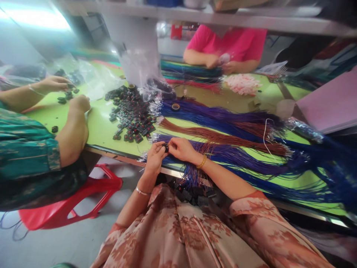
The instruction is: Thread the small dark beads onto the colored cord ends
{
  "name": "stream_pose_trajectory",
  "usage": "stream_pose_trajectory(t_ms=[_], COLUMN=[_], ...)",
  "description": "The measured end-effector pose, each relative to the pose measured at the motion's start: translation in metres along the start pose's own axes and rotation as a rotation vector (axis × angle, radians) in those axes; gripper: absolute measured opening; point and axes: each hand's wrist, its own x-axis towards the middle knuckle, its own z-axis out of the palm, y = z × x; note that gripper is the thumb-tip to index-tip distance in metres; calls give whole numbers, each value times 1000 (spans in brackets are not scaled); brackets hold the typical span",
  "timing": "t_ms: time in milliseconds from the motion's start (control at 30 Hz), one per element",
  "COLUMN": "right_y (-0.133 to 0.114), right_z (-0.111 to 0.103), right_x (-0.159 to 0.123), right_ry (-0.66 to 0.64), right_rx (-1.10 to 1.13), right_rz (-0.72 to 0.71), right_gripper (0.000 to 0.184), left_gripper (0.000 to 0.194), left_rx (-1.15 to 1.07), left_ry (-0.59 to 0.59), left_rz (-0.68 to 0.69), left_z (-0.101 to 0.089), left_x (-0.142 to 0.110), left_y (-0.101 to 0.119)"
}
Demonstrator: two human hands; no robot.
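Observation:
My left hand (155, 156) is closed around a small black plastic connector (166, 147) at the table's front edge. The fingers of my right hand (182, 149) pinch together at the connector's right side; what lies between them is too small to make out. Just beyond my hands is a heap of black connectors (136, 115), some with red parts. Bundles of purple wires (223, 150), brown wires (195, 133) and blue wires (189, 118) stretch to the right, their left ends silvery. More black connectors (192, 195) rest in front of my body, with wires hanging above them.
At the left, a co-worker in a green sleeve (28, 152) handles black connectors beside a red stool (92, 190). Across the table sits a person in a pink shirt (231, 48), near a pile of pale pink pieces (242, 84). A roll of tape (175, 107) lies on the wires.

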Motion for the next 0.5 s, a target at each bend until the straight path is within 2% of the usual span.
stream_pose_trajectory(t_ms=[167,267,300,333,367,433,500], right_y=[0,6,7,8,9,7,3], right_z=[-7,-26,-32,-37,-40,-39,-31], right_x=[1,7,9,11,12,13,11], right_ry=[-28,-14,12,31,33,-26,-108], right_rx=[-20,94,118,129,129,116,92], right_rz=[-14,-12,0,10,13,-14,-52], right_gripper=[11,20,22,23,23,19,15], left_gripper=[28,23,23,24,26,34,44], left_rx=[53,214,308,408,501,658,771], left_ry=[23,75,52,-29,-174,-554,-823], left_rz=[41,280,380,462,522,583,608], left_z=[5,18,23,29,34,44,51], left_x=[-5,-25,-34,-44,-54,-69,-77], left_y=[-1,-1,-2,-3,-5,-9,-15])
